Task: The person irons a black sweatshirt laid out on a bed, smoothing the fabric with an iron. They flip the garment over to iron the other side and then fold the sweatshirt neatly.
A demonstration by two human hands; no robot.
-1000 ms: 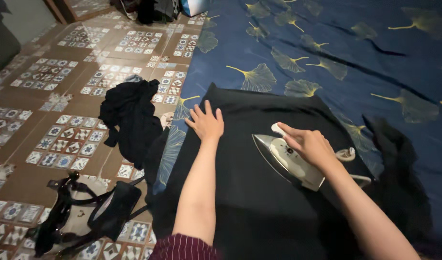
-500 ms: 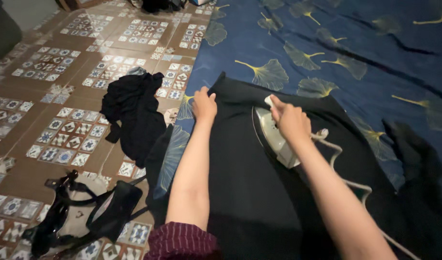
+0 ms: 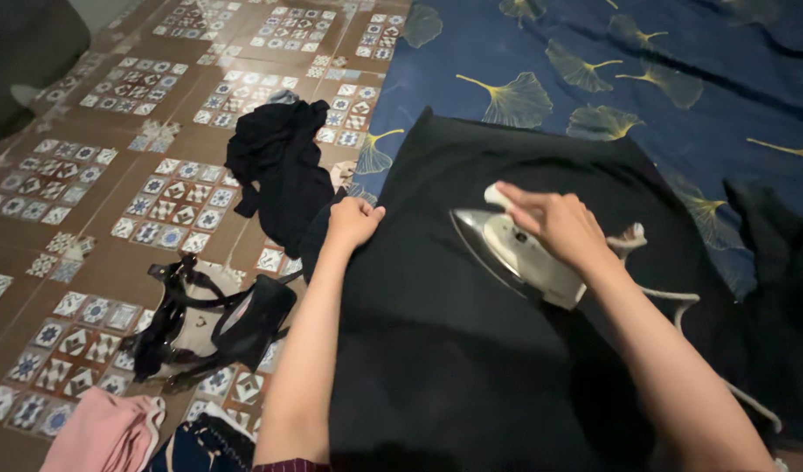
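A black garment lies spread flat over a dark blue sheet with yellow leaf prints. My right hand grips the handle of a white electric iron that rests on the garment, its tip pointing up and left. A pale cord trails from the iron's rear to the right. My left hand is curled over the garment's left edge, fingers closed on the cloth.
Patterned brown tile floor lies to the left. On it sit a heap of black clothing, a black strapped bag, a pink cloth and a dark patterned cloth. More black fabric lies at the right.
The iron slid back toward me and to the right over the garment. My left hand moved from flat on the cloth to gripping its left edge. The view shifted right and down.
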